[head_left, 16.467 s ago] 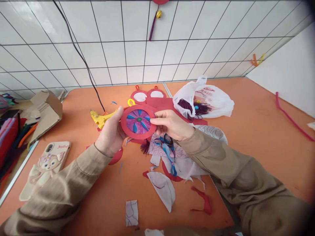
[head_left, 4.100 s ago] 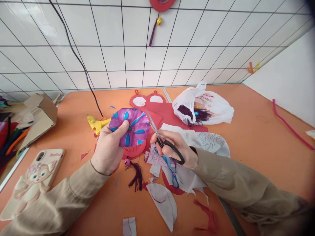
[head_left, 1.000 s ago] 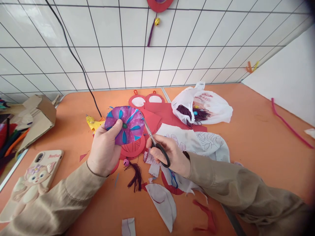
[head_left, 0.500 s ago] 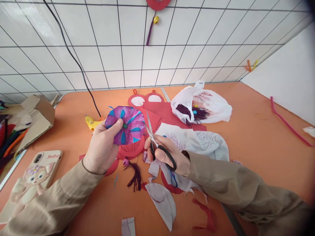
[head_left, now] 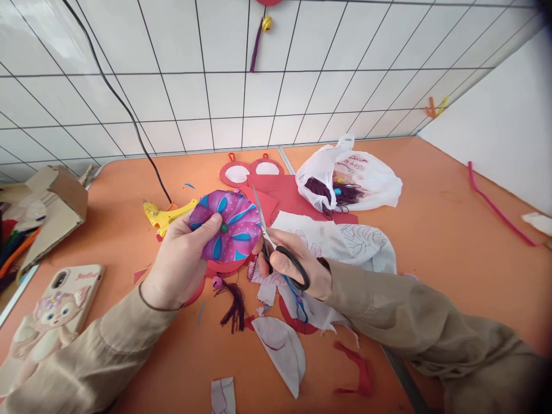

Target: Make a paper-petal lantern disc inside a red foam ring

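My left hand (head_left: 183, 259) pinches a round purple and pink patterned fabric disc (head_left: 233, 221) by its left side, the thumb beside a small green bead at its middle. Black-handled scissors (head_left: 290, 263) are in my right hand (head_left: 308, 264), with the fingers through the loops. The blades point up and away, along the right edge of the disc. Red paper circles lie partly hidden under the disc. Below it on the table are a pink bell (head_left: 217, 282) and a dark purple tassel (head_left: 233, 307).
A yellow glue gun (head_left: 166, 218) with a black cord lies behind my left hand. A white plastic bag (head_left: 375, 181) holds purple yarn. Drawn-on white cloth (head_left: 366, 241), red paper (head_left: 288, 192) and scraps spread around. A phone (head_left: 54, 322) lies at left, a cardboard box (head_left: 64, 195) behind it.
The disc has shifted slightly right and turned a little in my left hand, its right edge now closer against the scissors. The whole view has moved slightly.
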`<action>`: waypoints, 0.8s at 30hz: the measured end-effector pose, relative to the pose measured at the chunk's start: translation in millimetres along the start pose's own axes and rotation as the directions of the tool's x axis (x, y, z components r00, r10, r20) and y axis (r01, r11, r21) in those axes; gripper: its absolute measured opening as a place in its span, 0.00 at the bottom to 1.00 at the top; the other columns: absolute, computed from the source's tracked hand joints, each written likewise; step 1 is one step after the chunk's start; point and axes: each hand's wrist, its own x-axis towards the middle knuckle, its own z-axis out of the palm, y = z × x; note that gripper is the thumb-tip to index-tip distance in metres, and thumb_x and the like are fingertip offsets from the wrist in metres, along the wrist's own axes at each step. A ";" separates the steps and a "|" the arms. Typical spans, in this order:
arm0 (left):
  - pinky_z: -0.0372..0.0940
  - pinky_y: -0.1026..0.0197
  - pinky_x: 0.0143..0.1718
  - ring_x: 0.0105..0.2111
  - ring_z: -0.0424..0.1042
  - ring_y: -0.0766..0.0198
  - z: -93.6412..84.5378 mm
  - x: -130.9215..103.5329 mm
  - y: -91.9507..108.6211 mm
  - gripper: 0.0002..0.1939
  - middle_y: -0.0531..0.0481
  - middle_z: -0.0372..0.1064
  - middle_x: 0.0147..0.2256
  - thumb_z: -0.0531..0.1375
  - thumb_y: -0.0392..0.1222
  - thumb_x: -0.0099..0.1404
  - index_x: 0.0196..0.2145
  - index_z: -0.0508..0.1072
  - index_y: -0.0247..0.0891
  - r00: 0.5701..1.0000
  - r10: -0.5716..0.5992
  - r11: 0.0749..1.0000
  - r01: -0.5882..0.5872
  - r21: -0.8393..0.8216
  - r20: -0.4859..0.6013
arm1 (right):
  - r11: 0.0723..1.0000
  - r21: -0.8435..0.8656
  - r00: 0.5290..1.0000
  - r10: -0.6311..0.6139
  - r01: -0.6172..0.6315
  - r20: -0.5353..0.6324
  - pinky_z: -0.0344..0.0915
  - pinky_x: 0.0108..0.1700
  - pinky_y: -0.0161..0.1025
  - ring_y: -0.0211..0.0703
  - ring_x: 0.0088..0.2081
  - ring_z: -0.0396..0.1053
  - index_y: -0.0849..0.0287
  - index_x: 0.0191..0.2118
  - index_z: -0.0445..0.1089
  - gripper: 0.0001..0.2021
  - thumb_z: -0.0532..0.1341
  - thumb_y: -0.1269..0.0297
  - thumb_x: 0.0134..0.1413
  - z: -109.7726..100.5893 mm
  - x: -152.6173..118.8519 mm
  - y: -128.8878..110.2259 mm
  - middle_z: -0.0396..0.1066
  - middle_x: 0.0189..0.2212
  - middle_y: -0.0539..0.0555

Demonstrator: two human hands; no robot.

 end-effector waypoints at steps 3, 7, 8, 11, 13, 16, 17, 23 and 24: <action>0.71 0.67 0.23 0.21 0.71 0.67 0.2 0.1 2.3 0.03 0.51 0.73 0.22 0.70 0.33 0.52 0.24 0.79 0.34 1.000 -0.015 1.000 0.015 -0.001 0.007 | 1.000 -0.004 1.000 -0.016 0.016 -0.004 0.60 0.27 0.35 0.35 0.23 0.62 0.59 0.34 0.62 0.26 0.61 0.37 0.54 -0.8 -0.4 1.0 0.64 0.21 0.48; 0.71 0.69 0.23 0.20 0.72 0.68 -0.3 0.7 4.5 0.05 0.52 0.74 0.21 0.71 0.33 0.51 0.21 0.78 0.34 0.998 -0.042 0.999 0.041 0.009 0.042 | 1.000 -0.004 1.000 -0.017 0.017 -0.011 0.60 0.26 0.35 0.34 0.23 0.62 0.59 0.34 0.63 0.26 0.61 0.37 0.54 -1.3 -0.7 -0.5 0.64 0.22 0.48; 0.71 0.69 0.22 0.20 0.72 0.69 -0.4 0.8 4.8 0.06 0.52 0.74 0.21 0.71 0.33 0.51 0.21 0.77 0.33 0.998 -0.046 0.999 0.045 0.014 0.050 | 1.000 -0.005 1.000 -0.016 0.016 -0.012 0.60 0.26 0.35 0.34 0.23 0.61 0.60 0.34 0.63 0.26 0.61 0.37 0.53 -1.2 -0.7 -1.2 0.64 0.22 0.48; 0.72 0.69 0.24 0.20 0.73 0.68 -0.5 0.8 5.2 0.05 0.51 0.74 0.21 0.70 0.33 0.52 0.22 0.78 0.33 0.996 -0.067 0.997 0.066 0.029 0.053 | 1.000 -0.009 1.000 -0.010 0.010 -0.013 0.60 0.26 0.35 0.34 0.22 0.61 0.60 0.33 0.63 0.26 0.62 0.37 0.53 -0.6 -0.2 -3.7 0.63 0.22 0.48; 0.73 0.69 0.25 0.20 0.73 0.68 -0.5 0.8 5.2 0.05 0.51 0.75 0.22 0.70 0.32 0.53 0.22 0.78 0.33 0.996 -0.077 0.997 0.076 0.028 0.050 | 1.000 -0.013 1.000 -0.012 0.011 -0.015 0.60 0.26 0.35 0.34 0.22 0.61 0.59 0.33 0.63 0.26 0.61 0.36 0.53 -0.3 0.1 -4.7 0.63 0.22 0.47; 0.72 0.70 0.24 0.20 0.73 0.69 -0.9 1.1 5.0 0.06 0.52 0.74 0.21 0.70 0.32 0.52 0.21 0.77 0.33 0.996 -0.073 0.997 0.073 0.009 0.060 | 0.999 -0.028 0.999 -0.030 0.029 -0.022 0.60 0.25 0.35 0.34 0.21 0.61 0.59 0.33 0.63 0.26 0.61 0.37 0.54 -0.4 0.4 -4.7 0.62 0.21 0.47; 0.72 0.71 0.24 0.20 0.73 0.69 -1.3 1.2 4.9 0.06 0.52 0.74 0.21 0.70 0.32 0.52 0.21 0.77 0.33 0.995 -0.072 0.997 0.072 0.003 0.063 | 0.999 -0.032 0.999 -0.034 0.034 -0.024 0.59 0.25 0.35 0.34 0.21 0.61 0.59 0.33 0.63 0.26 0.61 0.37 0.54 -0.7 0.3 -4.3 0.62 0.21 0.47; 0.74 0.67 0.26 0.23 0.75 0.65 -3.8 1.4 5.2 0.04 0.49 0.77 0.24 0.71 0.33 0.52 0.25 0.80 0.34 0.994 -0.066 0.998 0.068 -0.014 0.092 | 0.999 -0.037 0.999 -0.026 0.025 -0.018 0.59 0.26 0.35 0.35 0.23 0.62 0.59 0.34 0.63 0.26 0.60 0.36 0.55 -2.3 -1.5 -1.4 0.64 0.21 0.48; 0.74 0.67 0.26 0.23 0.75 0.65 -3.8 1.3 5.2 0.04 0.49 0.77 0.24 0.71 0.33 0.51 0.25 0.80 0.34 0.993 -0.066 0.998 0.068 -0.016 0.096 | 0.999 -0.038 1.000 -0.026 0.026 -0.016 0.59 0.26 0.36 0.35 0.23 0.62 0.59 0.34 0.63 0.26 0.60 0.36 0.55 -2.3 -1.6 -1.3 0.64 0.21 0.49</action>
